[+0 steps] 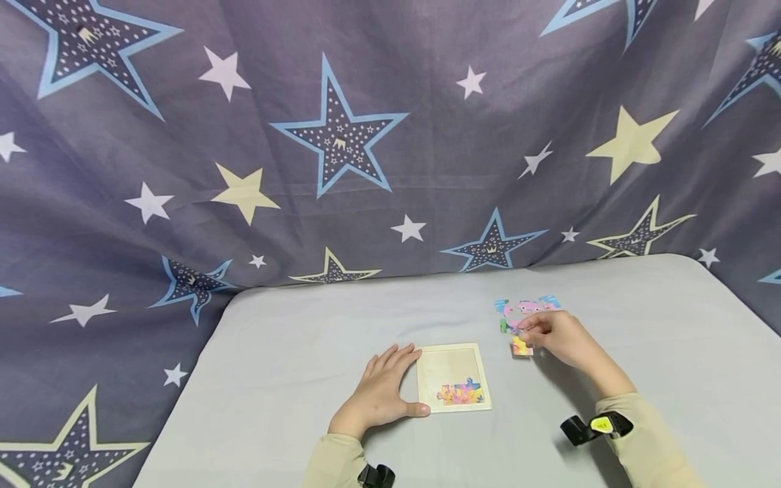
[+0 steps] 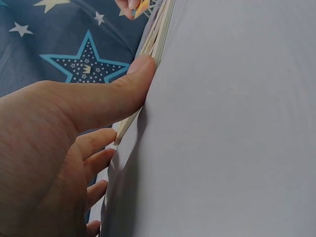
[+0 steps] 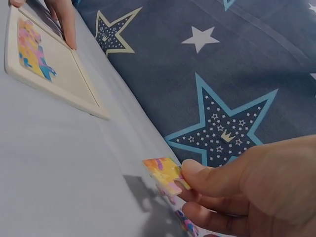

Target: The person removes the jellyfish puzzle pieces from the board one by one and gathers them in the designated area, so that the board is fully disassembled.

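Observation:
My right hand (image 1: 558,337) pinches a yellow puzzle piece (image 3: 167,174) between thumb and fingers, held just above the table in the right wrist view. Beyond it, loose pink and blue puzzle pieces (image 1: 529,307) lie partly hidden by the hand. A pale square puzzle tray (image 1: 453,348) lies near the middle. Several joined pink, yellow and blue pieces (image 1: 461,393) sit along its lower right part. With fingers spread, my left hand (image 1: 379,392) rests at the tray's left side, the thumb touching its lower left corner. The left wrist view shows the thumb (image 2: 116,96) against the tray's edge.
A light grey cloth covers the table (image 1: 293,352). Behind it hangs a dark curtain (image 1: 427,156) printed with stars, which meets the table's back edge. A black band with a yellow face (image 1: 601,425) sits on the right wrist.

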A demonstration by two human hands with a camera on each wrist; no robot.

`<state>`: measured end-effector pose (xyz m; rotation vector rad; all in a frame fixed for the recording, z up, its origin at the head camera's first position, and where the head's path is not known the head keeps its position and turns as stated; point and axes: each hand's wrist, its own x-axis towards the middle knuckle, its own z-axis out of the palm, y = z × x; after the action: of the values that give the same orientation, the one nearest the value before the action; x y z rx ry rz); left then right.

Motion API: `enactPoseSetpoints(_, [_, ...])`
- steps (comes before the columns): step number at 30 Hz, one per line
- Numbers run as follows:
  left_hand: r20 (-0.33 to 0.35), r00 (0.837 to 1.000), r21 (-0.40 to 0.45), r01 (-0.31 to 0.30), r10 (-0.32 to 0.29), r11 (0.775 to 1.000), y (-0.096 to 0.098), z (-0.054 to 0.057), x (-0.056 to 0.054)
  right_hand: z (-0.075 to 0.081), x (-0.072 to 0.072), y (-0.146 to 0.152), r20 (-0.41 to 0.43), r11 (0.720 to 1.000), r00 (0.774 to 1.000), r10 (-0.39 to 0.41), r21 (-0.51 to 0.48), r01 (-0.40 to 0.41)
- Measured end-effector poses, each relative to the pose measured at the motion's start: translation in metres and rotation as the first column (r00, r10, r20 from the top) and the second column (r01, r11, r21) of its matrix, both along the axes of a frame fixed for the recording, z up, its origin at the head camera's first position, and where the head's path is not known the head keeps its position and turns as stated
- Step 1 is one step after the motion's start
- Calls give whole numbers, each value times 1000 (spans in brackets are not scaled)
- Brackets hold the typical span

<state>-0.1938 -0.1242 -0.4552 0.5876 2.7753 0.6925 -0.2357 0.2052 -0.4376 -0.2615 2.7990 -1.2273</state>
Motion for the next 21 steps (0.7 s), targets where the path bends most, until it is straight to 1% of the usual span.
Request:
enactPoseSetpoints(4, [3, 1000, 1, -2, 2, 1000, 0, -1, 0, -2, -1, 1, 24, 1000, 1000, -10, -5, 11])
enactPoseSetpoints(10, [1, 1000, 4, -4, 4, 1000, 0, -1, 0, -8, -1, -4, 10, 1000, 1000, 8, -26, -8])
enactPoseSetpoints(13, [1, 1000, 5, -2, 2, 1000, -1, -2, 0, -11, -1, -7, -5, 1000, 1000, 8, -9, -8])
enactPoseSetpoints(18, [3, 1000, 3, 2, -2, 1000, -1, -2, 0, -13, -1, -10, -27, 997, 1000, -8, 71, 10])
enactPoseSetpoints(21, [2, 1000, 0, 5, -5, 1000, 0, -2, -1, -14, -2, -10, -28, 997, 1000, -13, 82, 15])
